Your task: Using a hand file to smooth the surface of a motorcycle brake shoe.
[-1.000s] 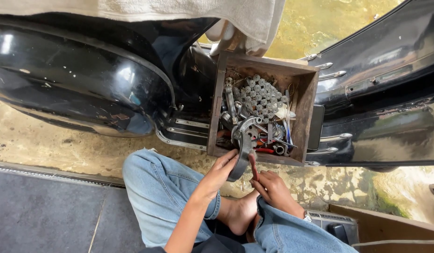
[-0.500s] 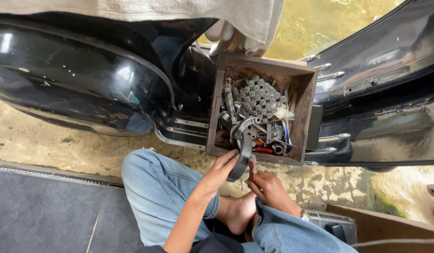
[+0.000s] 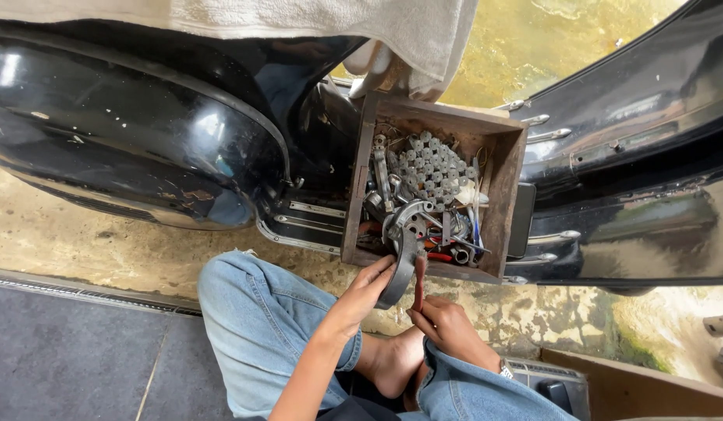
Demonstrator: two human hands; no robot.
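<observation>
One curved metal brake shoe (image 3: 403,257) is gripped at its lower end by the left hand (image 3: 367,295), its upper arc resting over the front edge of one wooden box (image 3: 508,195). One thin brush (image 3: 418,282) is clamped upright in the right hand (image 3: 449,325), just beside the shoe. Many sockets, too many to count, are packed in the box among wrenches. Two black scooter bodies (image 3: 127,148) are seen on a stained concrete floor (image 3: 81,242), outdoors it seems. One pale towel (image 3: 315,19) is draped above.
</observation>
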